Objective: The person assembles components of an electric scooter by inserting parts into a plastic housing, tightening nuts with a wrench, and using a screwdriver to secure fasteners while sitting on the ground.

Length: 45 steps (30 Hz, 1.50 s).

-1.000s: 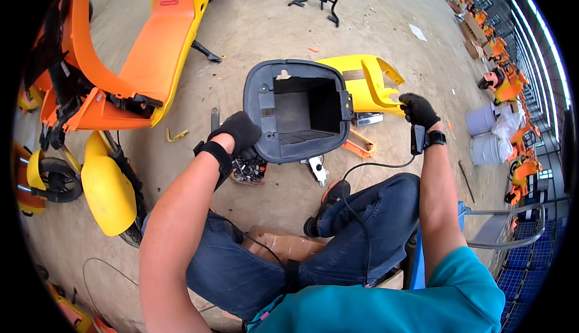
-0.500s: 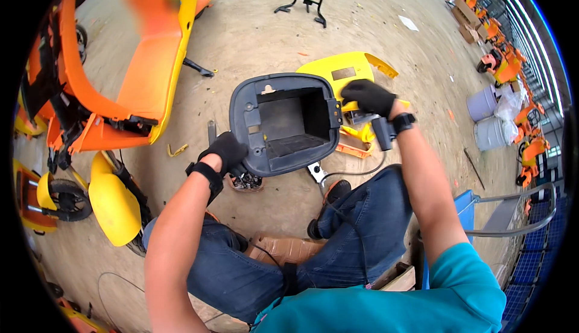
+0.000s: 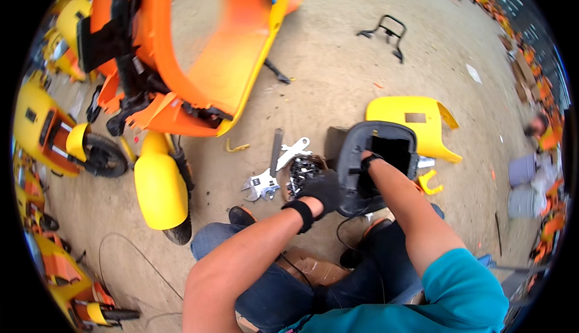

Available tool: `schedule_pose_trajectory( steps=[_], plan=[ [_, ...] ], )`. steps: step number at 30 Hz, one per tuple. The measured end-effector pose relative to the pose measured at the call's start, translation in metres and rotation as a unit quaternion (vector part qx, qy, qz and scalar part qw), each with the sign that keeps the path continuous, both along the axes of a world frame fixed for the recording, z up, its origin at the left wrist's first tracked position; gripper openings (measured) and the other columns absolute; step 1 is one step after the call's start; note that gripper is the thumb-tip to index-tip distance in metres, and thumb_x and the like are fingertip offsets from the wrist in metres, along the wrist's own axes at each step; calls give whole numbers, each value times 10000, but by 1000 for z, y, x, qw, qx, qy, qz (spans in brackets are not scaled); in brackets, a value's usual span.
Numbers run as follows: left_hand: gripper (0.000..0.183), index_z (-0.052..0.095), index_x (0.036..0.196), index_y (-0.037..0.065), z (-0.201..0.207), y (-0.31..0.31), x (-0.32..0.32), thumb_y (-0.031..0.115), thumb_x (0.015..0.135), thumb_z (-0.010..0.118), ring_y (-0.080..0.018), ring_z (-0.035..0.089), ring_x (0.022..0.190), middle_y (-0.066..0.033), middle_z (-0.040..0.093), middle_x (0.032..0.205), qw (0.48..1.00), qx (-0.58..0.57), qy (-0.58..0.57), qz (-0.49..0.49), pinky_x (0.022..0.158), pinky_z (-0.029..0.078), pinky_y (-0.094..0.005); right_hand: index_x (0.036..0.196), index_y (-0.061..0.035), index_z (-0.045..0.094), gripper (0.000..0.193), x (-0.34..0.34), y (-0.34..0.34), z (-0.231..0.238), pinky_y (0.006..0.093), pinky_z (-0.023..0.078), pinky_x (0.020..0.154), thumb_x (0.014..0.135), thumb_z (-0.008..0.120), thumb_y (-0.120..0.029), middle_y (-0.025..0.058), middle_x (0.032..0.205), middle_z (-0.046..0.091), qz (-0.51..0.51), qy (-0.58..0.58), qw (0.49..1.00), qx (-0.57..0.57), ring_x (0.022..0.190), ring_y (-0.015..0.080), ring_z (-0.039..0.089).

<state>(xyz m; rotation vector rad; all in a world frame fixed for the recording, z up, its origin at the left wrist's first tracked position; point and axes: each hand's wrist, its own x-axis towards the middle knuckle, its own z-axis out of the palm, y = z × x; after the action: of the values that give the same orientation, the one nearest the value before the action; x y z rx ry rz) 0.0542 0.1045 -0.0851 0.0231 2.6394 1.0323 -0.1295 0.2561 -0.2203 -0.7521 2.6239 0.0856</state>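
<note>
A black plastic storage box [image 3: 350,176] stands tilted in front of me, its dark opening facing me. My right forearm [image 3: 401,197] reaches into that opening; the hand is hidden inside, so its fingers cannot be seen. At the box's left edge is my left hand [image 3: 324,190] in a black glove, back upward, fingers not clearly visible. Just beyond it sits a container of small metal fasteners [image 3: 303,170]. An adjustable wrench [image 3: 263,184] lies left of the container, beside a double-ended spanner [image 3: 295,149] and a dark flat bar [image 3: 276,152].
Behind the box lies a yellow body panel [image 3: 401,111], with a yellow bracket [image 3: 430,183] nearer. An orange and yellow scooter [image 3: 226,70] stands at the far left, near a yellow fender [image 3: 158,188]. A black tubular frame [image 3: 389,31] lies farther off; buckets [image 3: 523,200] stand right.
My right hand has gone from beside the yellow panel into the box. The left hand has shifted down the box's left side. The box has tilted, and the view has turned left.
</note>
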Motion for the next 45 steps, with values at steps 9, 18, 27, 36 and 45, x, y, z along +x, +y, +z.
schedule_pose_trajectory(
  steps=[9, 18, 27, 36, 45],
  plan=[
    [314, 537, 1015, -98, 29, 4, 9, 174, 862, 569, -444, 692, 907, -315, 683, 896, 996, 75, -40, 35, 792, 550, -492, 1057, -90, 720, 275, -12, 16, -61, 404, 536, 756, 819, 640, -201, 154, 943, 709, -23, -41, 998, 45, 853, 338, 670],
    [319, 572, 1020, -78, 31, -7, -9, 196, 858, 581, -443, 688, 913, -310, 681, 907, 997, 56, -18, 41, 790, 553, -494, 1061, -94, 719, 268, -16, 39, -42, 395, 535, 744, 827, 637, -196, 146, 932, 707, 7, -41, 999, 31, 833, 319, 667],
    [316, 557, 1013, -65, 43, 8, 3, 182, 824, 620, -429, 691, 860, -285, 682, 881, 998, 42, -14, 33, 768, 555, -481, 1065, -98, 717, 262, -17, 28, -28, 385, 533, 731, 835, 634, -192, 137, 921, 704, 9, -55, 998, 33, 814, 301, 663],
    [315, 575, 1003, -75, 34, -8, -1, 208, 868, 605, -450, 680, 940, -316, 676, 954, 995, 78, -55, 18, 812, 544, -492, 1069, -103, 715, 255, -28, 11, -71, 376, 532, 719, 843, 631, -187, 129, 911, 702, 4, -77, 996, 41, 795, 282, 660],
    [407, 579, 1080, -71, 17, -30, -35, 280, 874, 594, -419, 682, 905, -287, 675, 937, 997, -18, -9, 75, 793, 544, -477, 1073, -107, 713, 249, -58, 6, -40, 367, 531, 707, 851, 629, -183, 120, 900, 700, 189, -18, 982, -9, 776, 264, 657]
  ],
)
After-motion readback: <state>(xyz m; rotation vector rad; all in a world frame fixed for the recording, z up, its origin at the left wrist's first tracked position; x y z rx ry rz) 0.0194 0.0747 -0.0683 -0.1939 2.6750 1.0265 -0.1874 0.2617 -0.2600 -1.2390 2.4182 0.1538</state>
